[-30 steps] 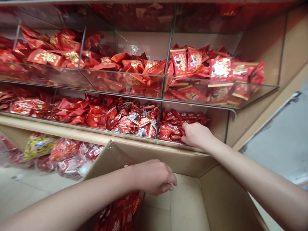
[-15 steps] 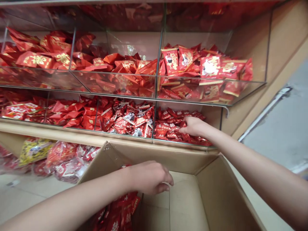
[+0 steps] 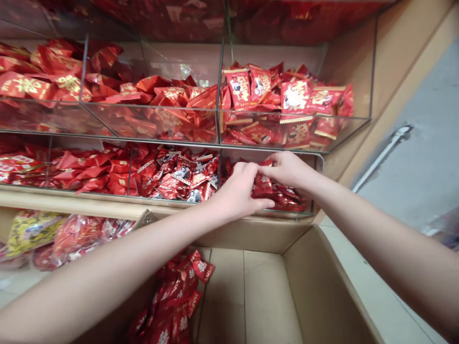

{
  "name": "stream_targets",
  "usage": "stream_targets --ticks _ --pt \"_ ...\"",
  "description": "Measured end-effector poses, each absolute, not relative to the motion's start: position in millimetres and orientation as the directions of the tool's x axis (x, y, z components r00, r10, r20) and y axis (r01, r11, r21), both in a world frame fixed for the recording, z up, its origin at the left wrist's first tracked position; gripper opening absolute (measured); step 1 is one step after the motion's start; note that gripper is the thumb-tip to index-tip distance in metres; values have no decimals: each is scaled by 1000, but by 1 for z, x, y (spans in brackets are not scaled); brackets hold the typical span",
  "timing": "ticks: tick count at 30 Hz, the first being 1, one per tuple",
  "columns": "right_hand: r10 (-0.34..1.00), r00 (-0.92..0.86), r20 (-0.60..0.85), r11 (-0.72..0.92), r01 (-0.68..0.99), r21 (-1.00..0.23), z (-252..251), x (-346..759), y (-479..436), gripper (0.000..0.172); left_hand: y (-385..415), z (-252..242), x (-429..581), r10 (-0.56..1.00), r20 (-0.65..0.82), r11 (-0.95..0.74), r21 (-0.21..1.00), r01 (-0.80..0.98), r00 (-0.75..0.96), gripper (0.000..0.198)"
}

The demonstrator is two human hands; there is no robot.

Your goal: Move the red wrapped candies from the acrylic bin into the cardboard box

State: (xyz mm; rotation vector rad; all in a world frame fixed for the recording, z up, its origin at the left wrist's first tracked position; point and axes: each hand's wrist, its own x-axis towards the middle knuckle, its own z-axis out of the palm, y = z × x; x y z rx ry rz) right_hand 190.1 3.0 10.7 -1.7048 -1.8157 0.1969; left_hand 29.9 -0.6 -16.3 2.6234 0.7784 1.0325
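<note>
Both hands reach into the lower right bin of small red packets [image 3: 287, 198]. My left hand [image 3: 243, 190] is at the bin's front, thumb apart from the fingers, over the packets; nothing shows held in it. My right hand [image 3: 287, 169] comes in from the right, its fingertips meeting those of my left hand above a red packet. Whether its fingers grip a packet is hidden. Below, an open cardboard box [image 3: 322, 272] holds a heap of red packets [image 3: 172, 301] on its left side.
Upper clear bins hold larger red packets [image 3: 296, 95]. Neighbouring lower bins hold more red packets [image 3: 182, 172]. Plastic bags of packets [image 3: 77, 234] lie under the shelf at left. A wooden side panel [image 3: 405, 52] and grey wall [image 3: 426, 143] stand at right.
My left hand has risen from above the box to the lower right bin, beside my right hand. The shelf now appears further left in view. More of the packet heap in the box shows.
</note>
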Motion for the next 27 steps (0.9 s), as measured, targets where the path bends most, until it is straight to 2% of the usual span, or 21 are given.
stream_targets --ticks 2,4,6,8,10,12,14,16,20,22,24,27 --pt "960 47 275 175 666 -725 7 186 2 19 11 -13 44 590 573 -807 413 422 568 38" --pt "972 35 234 195 439 -877 4 185 1 15 22 -14 53 599 578 -800 438 409 553 27" --pt "970 19 241 224 304 -926 2 185 -2 12 28 -17 57 626 572 -776 528 346 530 24" --pt "953 -9 304 291 318 -902 -3 186 -9 11 26 -20 54 697 546 -685 698 208 464 30" --pt "899 -84 430 423 424 -801 -12 183 -21 15 17 -23 46 792 456 -510 860 28 406 41" --pt "804 -216 554 572 536 -621 -24 176 -36 17 3 -27 34 865 274 -274 960 -63 419 44" --pt "714 -364 598 663 625 -412 -37 168 -50 23 -12 -32 21 876 84 -39 994 -105 475 44" --pt "659 -459 596 685 694 -222 -48 161 -60 26 -23 -35 11 856 9 74 987 -141 516 43" --pt "514 -593 620 692 714 109 -56 156 -64 28 -28 -31 1 851 -22 168 958 -232 524 43" --pt "423 -637 645 687 689 230 -54 160 -58 27 -25 -28 0 855 -20 169 956 -241 519 42" --pt "364 -622 693 638 709 301 -50 167 -45 22 -21 -26 -2 876 -1 105 977 -188 482 42" --pt "363 -507 782 466 825 318 -42 176 -18 19 -17 -32 -6 885 51 -31 998 -51 462 44"
